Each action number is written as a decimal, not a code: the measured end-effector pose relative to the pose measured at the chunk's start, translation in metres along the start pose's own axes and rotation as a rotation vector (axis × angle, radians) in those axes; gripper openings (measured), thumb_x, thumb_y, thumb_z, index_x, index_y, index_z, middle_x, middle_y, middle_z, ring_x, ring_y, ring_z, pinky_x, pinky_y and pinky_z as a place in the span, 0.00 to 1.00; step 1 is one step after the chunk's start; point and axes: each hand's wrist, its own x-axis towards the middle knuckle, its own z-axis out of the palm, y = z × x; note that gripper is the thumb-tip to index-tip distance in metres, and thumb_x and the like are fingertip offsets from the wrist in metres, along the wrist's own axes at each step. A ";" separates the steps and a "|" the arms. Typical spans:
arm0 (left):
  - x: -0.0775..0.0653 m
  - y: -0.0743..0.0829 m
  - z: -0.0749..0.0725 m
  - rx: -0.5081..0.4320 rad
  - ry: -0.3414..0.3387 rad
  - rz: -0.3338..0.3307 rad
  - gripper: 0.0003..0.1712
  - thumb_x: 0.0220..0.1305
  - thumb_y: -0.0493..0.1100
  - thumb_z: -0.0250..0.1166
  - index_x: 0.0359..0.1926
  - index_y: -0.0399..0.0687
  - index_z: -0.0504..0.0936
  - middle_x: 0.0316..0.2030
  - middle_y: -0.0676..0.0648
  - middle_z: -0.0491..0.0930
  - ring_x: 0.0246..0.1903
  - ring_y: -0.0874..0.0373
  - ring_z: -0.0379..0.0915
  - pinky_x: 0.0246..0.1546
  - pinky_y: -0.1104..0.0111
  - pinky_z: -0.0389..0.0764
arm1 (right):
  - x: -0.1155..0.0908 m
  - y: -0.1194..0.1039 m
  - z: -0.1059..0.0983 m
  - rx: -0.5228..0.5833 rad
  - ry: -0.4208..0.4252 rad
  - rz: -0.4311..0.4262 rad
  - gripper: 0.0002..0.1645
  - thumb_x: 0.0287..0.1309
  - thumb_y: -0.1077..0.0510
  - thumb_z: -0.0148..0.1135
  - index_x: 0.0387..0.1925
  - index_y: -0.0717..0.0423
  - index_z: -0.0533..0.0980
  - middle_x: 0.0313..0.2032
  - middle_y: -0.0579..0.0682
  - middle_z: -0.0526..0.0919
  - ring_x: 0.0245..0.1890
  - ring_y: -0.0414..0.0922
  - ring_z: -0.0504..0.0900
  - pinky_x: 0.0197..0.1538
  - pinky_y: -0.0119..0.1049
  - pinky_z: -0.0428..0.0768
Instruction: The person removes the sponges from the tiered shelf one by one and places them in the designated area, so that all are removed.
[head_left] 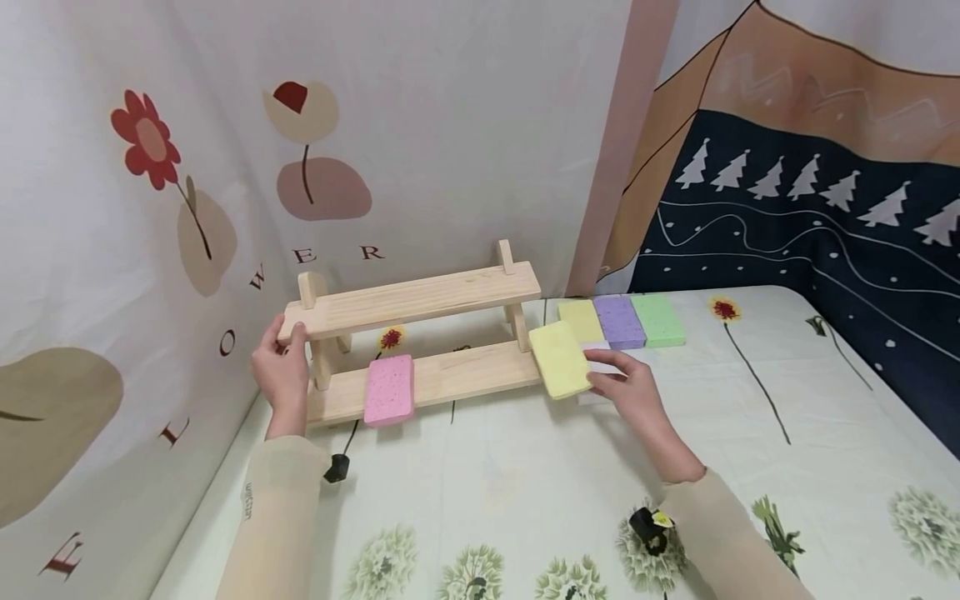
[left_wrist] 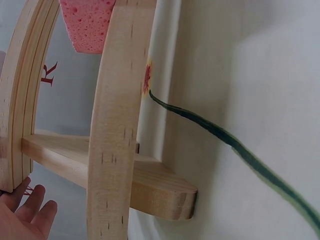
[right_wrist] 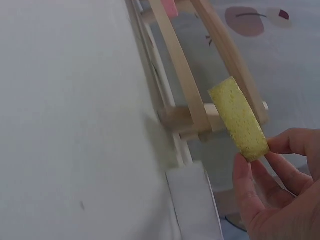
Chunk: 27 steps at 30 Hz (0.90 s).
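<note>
A two-tier wooden shelf rack (head_left: 427, 300) stands near the wall. My left hand (head_left: 283, 371) grips the left end of its upper board, thumb at the front edge; in the left wrist view, fingertips (left_wrist: 35, 202) show beside that end. A pink sponge (head_left: 389, 390) stands on the lower board, left of the middle, overhanging its front edge. Between thumb and fingers, my right hand (head_left: 626, 382) pinches a yellow sponge (head_left: 559, 360) by its right side. This sponge is tilted and overlaps the rack's right end in the head view. Its narrow edge faces the right wrist camera.
Right of the rack lie another yellow sponge (head_left: 579, 318), a purple sponge (head_left: 619, 322) and a green sponge (head_left: 657, 320) in a row. A white block-like thing (right_wrist: 192, 200) is partly hidden behind my right hand's sponge. Printed cloth covers the table (head_left: 480, 467) and walls.
</note>
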 end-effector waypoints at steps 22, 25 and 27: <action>0.000 0.000 0.001 0.034 0.021 0.022 0.30 0.70 0.57 0.58 0.69 0.56 0.73 0.62 0.44 0.79 0.45 0.68 0.72 0.58 0.70 0.75 | 0.004 0.012 -0.082 -0.079 0.214 0.087 0.28 0.69 0.60 0.57 0.68 0.60 0.68 0.69 0.58 0.67 0.41 0.23 0.78 0.44 0.18 0.81; -0.001 0.000 0.000 0.036 0.020 0.021 0.30 0.70 0.57 0.58 0.69 0.56 0.73 0.62 0.44 0.79 0.47 0.66 0.73 0.60 0.69 0.75 | 0.003 0.016 -0.088 -0.099 0.224 0.089 0.28 0.69 0.60 0.57 0.68 0.61 0.69 0.68 0.58 0.69 0.40 0.22 0.77 0.43 0.18 0.81; -0.001 0.000 0.000 0.038 0.017 0.018 0.30 0.70 0.58 0.57 0.69 0.57 0.72 0.63 0.44 0.78 0.49 0.64 0.74 0.62 0.67 0.75 | 0.003 0.018 -0.090 -0.100 0.228 0.093 0.27 0.68 0.61 0.57 0.67 0.62 0.69 0.67 0.58 0.69 0.38 0.21 0.77 0.43 0.19 0.81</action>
